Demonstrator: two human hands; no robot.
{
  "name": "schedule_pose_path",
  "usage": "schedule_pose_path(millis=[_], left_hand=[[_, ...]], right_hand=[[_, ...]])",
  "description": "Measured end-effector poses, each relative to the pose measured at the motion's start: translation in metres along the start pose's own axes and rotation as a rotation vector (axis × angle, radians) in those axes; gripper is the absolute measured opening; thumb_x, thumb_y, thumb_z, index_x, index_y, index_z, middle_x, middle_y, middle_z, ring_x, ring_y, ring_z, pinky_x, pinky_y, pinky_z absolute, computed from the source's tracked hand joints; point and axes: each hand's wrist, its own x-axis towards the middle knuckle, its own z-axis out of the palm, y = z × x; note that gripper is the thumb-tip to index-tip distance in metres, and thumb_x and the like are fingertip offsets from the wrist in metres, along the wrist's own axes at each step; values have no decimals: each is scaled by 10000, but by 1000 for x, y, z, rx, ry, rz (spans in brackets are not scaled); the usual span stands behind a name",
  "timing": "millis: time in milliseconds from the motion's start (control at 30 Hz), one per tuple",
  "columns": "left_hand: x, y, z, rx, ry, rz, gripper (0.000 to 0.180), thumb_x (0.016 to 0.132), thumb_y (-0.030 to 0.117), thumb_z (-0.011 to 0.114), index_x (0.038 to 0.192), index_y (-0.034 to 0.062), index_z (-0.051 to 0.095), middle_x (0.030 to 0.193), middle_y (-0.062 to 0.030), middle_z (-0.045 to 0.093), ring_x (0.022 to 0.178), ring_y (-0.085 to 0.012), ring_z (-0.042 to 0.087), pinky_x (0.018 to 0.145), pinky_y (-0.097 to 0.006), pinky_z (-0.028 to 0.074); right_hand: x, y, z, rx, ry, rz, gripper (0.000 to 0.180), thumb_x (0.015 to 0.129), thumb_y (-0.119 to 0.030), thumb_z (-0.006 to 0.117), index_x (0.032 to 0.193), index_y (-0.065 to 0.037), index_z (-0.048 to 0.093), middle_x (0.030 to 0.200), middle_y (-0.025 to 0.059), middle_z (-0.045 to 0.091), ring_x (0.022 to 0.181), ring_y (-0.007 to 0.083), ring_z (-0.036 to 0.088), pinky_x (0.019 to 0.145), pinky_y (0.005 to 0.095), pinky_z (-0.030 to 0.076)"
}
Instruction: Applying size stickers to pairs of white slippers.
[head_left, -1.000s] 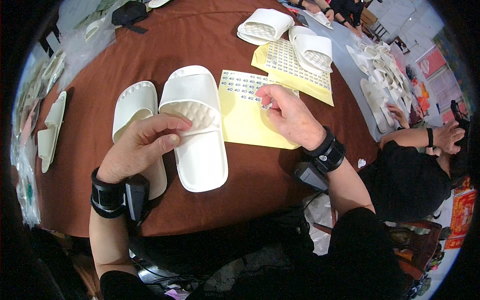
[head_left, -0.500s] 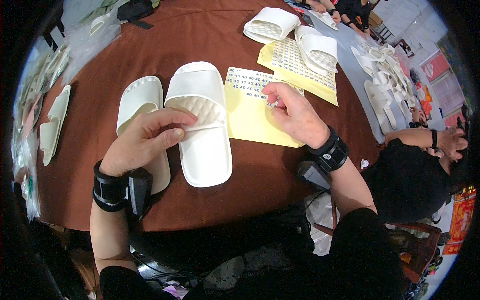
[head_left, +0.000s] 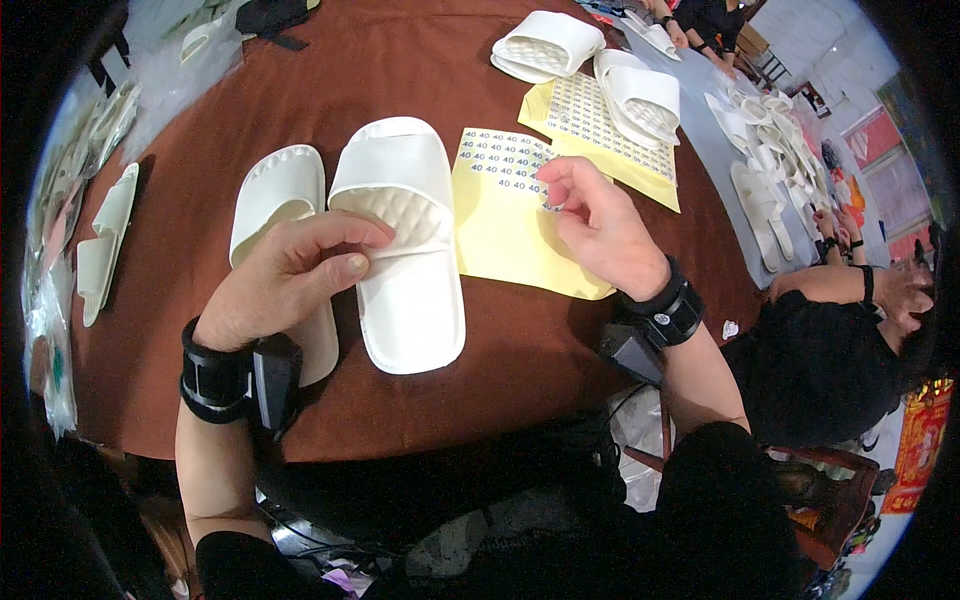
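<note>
L. white slide slipper: mid-part hidden by l. hand. Yellow label sheet: upper r. corner behind r. hand; grip, can't tell from here. 2nd yellow sheet: partly under far slipper. Black cloth item: cut off, top edge. Co-worker's hand, far r.: blurred.

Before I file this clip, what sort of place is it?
Probably a small footwear workshop: a white slipper lies beside a yellow label sheet on brown cloth, with a heap of slippers at right.

Both bare forearms stretched forward, bare left hand turned inward, fingers bent and thumb held apart, bare right hand turned inward, fingers loosely curled
</note>
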Motion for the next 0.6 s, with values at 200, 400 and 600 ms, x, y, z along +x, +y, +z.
schedule_pose_path(millis=[200, 400, 600], left_hand=[[1, 0, 0, 44, -1, 22, 245, 907, 173, 564, 1089, 11, 590, 1146, -46, 586, 1050, -136, 506, 917, -267, 379], [1, -2, 1, 11, 5, 31, 251, 909, 182, 563, 1090, 12, 593, 1150, -47, 585, 1049, -138, 505, 920, -269, 377], [0, 1, 1, 7, 4, -24, 258, 903, 180, 571, 1093, 8, 593, 1151, -44, 587, 1055, -146, 507, 935, -279, 369]], right_hand=[[1, 2, -2, 37, 4, -12, 321, 758, 56, 494, 1065, -38, 497, 858, 65, 520, 782, 151, 522, 733, 275, 456], [3, 6, 1, 66, 0, -17, 293, 749, 64, 481, 1026, -28, 503, 819, 58, 507, 747, 144, 508, 706, 267, 455], [4, 8, 2, 112, 16, -13, 254, 740, 78, 469, 969, -25, 506, 803, 39, 506, 729, 121, 497, 681, 247, 447]])
